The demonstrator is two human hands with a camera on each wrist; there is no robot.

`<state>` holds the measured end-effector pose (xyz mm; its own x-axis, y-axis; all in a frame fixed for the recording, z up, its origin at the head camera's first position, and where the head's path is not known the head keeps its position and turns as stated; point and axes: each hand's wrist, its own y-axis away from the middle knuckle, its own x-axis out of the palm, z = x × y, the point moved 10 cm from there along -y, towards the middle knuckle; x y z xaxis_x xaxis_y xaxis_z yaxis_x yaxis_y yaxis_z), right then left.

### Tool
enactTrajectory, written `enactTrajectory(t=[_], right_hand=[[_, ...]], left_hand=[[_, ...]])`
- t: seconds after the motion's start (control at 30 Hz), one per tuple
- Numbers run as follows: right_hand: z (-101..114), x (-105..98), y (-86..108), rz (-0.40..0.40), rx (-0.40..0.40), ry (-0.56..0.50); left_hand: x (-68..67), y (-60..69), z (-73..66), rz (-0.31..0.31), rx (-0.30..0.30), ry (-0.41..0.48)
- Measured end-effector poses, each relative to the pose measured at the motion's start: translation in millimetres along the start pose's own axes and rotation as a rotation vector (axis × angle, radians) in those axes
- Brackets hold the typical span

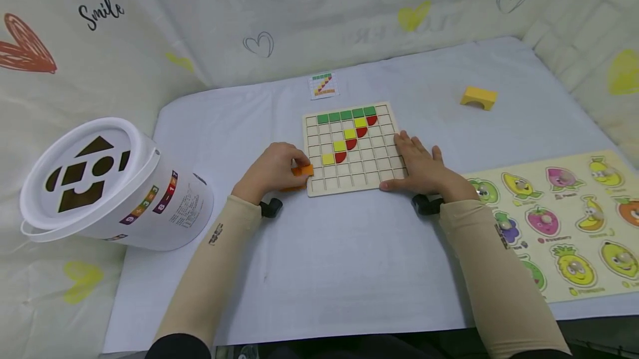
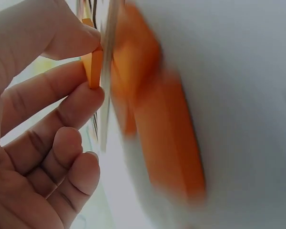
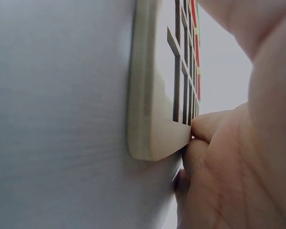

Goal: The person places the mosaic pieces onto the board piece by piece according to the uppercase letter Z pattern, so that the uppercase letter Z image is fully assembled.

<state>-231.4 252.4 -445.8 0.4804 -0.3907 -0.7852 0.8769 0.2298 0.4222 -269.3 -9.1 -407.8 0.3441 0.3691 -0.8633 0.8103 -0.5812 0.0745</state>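
A light wooden grid board [image 1: 371,166] lies mid-table, with green squares [image 1: 346,115] along its far row and a diagonal of yellow squares [image 1: 339,146] and red rounded tiles [image 1: 351,144]. At its near left edge, my left hand [image 1: 273,169] pinches a thin orange tile [image 2: 96,67] between thumb and fingers. More orange pieces [image 2: 164,133], blurred in the left wrist view, lie beside the board by that hand; their number is unclear. My right hand [image 1: 421,167] rests along the board's right edge, fingers extended and touching it.
Behind the board lies a small pattern card [image 1: 323,86]. A white bucket [image 1: 175,203] with shape cutouts in its lid tilts at the left. A yellow arch block [image 1: 478,97] stands back right, and a fruit puzzle board [image 1: 554,182] lies front right.
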Motion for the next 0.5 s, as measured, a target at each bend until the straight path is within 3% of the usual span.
enactTrajectory(t=[0.2, 0.5], right_hand=[[-1.2, 1.3, -0.5, 0.002, 0.004, -0.006], [-2.3, 0.5, -0.6, -0.003, -0.002, -0.005]], left_hand=[[11.0, -12.3, -26.3, 0.01, 0.066, -0.019], [17.3, -22.5, -44.5, 0.016, 0.117, -0.077]])
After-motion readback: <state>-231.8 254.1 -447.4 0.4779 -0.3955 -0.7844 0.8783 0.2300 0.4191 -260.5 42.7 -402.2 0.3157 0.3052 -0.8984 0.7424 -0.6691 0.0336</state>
